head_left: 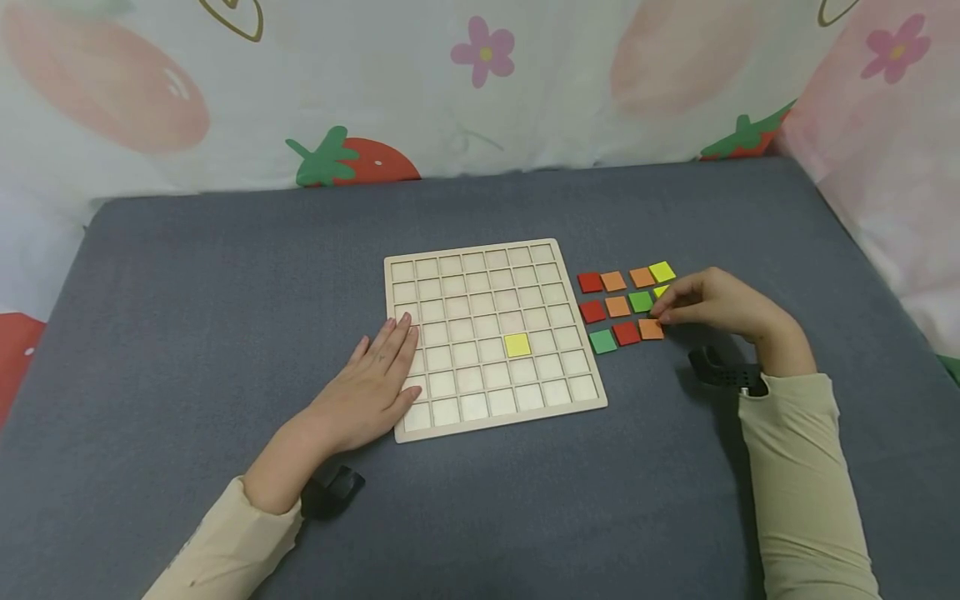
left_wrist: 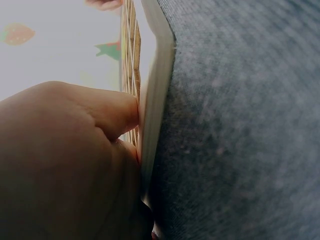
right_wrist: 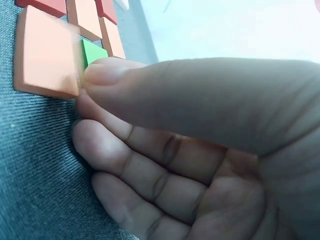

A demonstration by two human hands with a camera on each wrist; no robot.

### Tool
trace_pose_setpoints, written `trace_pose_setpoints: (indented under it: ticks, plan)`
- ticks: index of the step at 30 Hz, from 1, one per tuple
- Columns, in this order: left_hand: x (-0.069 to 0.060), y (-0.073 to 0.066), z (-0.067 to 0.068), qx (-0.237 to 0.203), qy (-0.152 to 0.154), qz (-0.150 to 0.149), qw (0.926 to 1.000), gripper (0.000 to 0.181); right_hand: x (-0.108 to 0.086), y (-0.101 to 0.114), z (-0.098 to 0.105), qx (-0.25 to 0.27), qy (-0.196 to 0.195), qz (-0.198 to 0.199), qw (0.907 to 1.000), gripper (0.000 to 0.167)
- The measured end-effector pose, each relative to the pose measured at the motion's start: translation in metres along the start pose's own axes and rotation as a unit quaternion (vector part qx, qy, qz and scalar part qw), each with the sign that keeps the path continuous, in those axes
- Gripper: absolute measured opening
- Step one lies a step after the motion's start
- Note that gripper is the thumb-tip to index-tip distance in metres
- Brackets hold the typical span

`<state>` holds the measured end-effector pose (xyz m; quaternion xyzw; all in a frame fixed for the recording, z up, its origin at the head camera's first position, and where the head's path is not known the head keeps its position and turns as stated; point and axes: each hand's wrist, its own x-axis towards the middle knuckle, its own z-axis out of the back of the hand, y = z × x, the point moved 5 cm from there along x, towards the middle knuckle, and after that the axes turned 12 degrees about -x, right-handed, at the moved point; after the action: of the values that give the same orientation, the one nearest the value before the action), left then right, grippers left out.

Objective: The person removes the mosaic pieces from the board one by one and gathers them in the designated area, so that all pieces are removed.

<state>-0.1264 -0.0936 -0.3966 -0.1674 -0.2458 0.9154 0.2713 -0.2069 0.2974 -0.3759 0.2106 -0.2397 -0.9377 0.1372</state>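
Observation:
A light wooden grid board (head_left: 495, 422) lies on the dark grey cloth. One yellow tile (head_left: 517, 345) sits in one of its cells. My left hand (head_left: 367, 387) rests with straight fingers over the board's left edge; in the left wrist view the thumb (left_wrist: 117, 112) touches the board's rim. To the board's right lie small square tiles in three rows, among them a green tile (head_left: 602, 342) and a red tile (head_left: 626, 333). With curled fingers, my right hand (head_left: 720, 304) pinches an orange tile (head_left: 651, 329) at its corner. The hand partly covers a yellow tile (head_left: 661, 292).
More tiles stand close around the right fingers, such as a green one (head_left: 641, 301) and a yellow one (head_left: 662, 272). A white patterned curtain (head_left: 555, 92) hangs along the table's far edge. Each wrist carries a black camera mount (head_left: 723, 371).

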Motion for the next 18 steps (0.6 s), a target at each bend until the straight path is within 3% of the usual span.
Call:
trace_pose_setpoints:
  ticks: [18]
  plan:
    - [-0.0004,0.0013,-0.0002,-0.018,0.002,0.001,0.9998,0.067,-0.006,-0.0014,0.0043,0.029,-0.012,-0.006,0.9995,0.017]
